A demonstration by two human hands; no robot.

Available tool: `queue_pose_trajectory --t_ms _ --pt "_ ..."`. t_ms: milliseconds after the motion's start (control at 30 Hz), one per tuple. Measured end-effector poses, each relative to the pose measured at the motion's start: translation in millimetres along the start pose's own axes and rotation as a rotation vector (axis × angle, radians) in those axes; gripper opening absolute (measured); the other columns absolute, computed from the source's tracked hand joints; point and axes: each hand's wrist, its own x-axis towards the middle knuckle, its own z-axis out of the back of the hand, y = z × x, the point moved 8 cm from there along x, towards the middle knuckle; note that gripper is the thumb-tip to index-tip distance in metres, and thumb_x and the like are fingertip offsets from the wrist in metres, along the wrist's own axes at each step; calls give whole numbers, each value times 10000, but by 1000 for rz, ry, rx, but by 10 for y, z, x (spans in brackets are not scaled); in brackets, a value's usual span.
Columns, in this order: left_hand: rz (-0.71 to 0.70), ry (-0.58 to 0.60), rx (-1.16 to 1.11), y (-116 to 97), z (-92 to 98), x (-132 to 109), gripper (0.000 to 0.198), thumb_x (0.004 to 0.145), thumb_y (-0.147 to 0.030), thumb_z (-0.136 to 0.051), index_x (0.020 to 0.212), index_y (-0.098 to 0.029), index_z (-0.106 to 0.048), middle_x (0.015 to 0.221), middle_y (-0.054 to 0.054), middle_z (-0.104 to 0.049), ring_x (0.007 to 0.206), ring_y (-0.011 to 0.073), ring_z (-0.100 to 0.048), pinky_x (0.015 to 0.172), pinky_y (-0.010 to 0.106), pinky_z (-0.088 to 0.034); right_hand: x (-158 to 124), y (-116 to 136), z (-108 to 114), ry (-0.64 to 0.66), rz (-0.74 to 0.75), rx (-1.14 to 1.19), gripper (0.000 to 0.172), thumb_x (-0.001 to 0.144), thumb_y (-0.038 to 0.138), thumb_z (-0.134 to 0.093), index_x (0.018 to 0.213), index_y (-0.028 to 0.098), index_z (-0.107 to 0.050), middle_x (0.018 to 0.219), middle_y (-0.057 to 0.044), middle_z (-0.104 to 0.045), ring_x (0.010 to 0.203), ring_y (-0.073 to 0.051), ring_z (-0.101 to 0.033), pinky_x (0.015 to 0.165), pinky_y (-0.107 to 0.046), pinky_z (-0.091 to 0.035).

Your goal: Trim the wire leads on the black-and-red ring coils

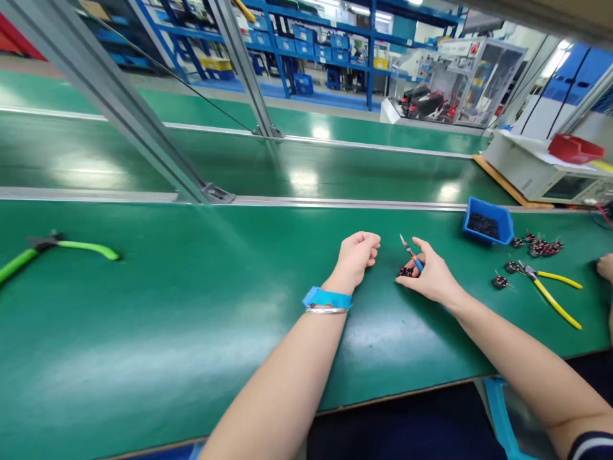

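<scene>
My left hand (357,259), with a blue band and a silver bangle at its wrist, is closed just above the green table (191,319). Its fingertips are pressed together, and anything between them is too small to make out. To its right, my right hand (431,271) has its fingers curled round a small pointed tool (414,257) with a blue and orange handle, its metal tip pointing up and away. A small black and red wire-wound coil (406,272) is between the thumb and fingers of that hand, close to the tabletop.
Right of my hands are a blue bin (486,220) of small black parts, several wound coils (539,246) and yellow-handled cutters (550,287). Green-handled pliers (57,244) lie far left. Another person's hand (606,267) shows at the right edge. A metal post (143,121) rises behind.
</scene>
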Motion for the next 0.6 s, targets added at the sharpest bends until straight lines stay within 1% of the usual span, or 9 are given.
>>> queue_pose_trajectory --t_ms 67,100,133,200,233,300,400,467,600 --pt "14 30 41 -38 58 -127 195 661 -233 -615 829 -137 -587 632 -19 -547 466 67 -458 423 184 -326 16 -5 9 68 0 11 970 550 273 -811 1392 148 -346 889 -23 -651 619 -123 -569 682 -315 -487" --pt "20 48 67 -58 77 -206 241 598 -190 -648 828 -132 -604 680 -1 -583 508 79 -496 447 192 -357 32 -22 20 106 -9 46 940 554 284 -809 1372 140 -368 936 -43 -652 623 -120 -572 672 -308 -492" --pt "19 68 104 -81 87 -289 284 550 -156 -671 827 -128 -619 739 19 -612 563 95 -531 479 201 -385 53 -47 35 139 -27 102 871 570 284 -800 1333 133 -406 964 -60 -654 626 -117 -576 660 -299 -496" --pt "-16 114 239 -134 70 -449 365 520 -160 -719 874 -128 -637 863 53 -640 692 134 -574 540 221 -418 109 -106 67 177 -83 227 686 621 254 -760 1233 125 -478 956 -75 -671 626 -117 -585 631 -281 -497" --pt "-53 131 335 -161 43 -514 421 526 -206 -752 923 -133 -634 915 64 -640 753 156 -580 572 236 -432 140 -127 73 187 -109 272 616 642 232 -741 1196 123 -495 927 -74 -682 631 -121 -593 625 -275 -496" --pt "-150 130 537 -205 -37 -598 574 525 -355 -807 1017 -146 -598 987 79 -626 840 191 -573 654 282 -464 200 -132 52 202 -129 319 559 662 178 -712 1175 114 -499 853 -63 -695 634 -130 -607 629 -271 -497" --pt "-273 12 746 -227 -144 -601 698 463 -514 -832 994 -150 -562 972 78 -608 849 214 -553 754 352 -473 255 -80 -44 226 -101 315 530 669 120 -680 1168 95 -502 748 -36 -683 613 -135 -607 648 -277 -497" --pt "-334 -32 838 -211 -232 -563 611 508 -518 -812 929 -155 -558 912 66 -604 814 212 -540 733 353 -463 268 -55 -101 224 -74 298 488 677 97 -649 1148 94 -519 704 -15 -664 593 -133 -594 662 -282 -494" --pt "-417 8 833 -162 -361 -514 227 705 -322 -695 788 -169 -550 780 32 -590 729 173 -525 678 306 -435 252 -45 -156 218 -21 271 410 690 89 -595 1096 127 -559 665 16 -636 579 -130 -577 667 -282 -486"
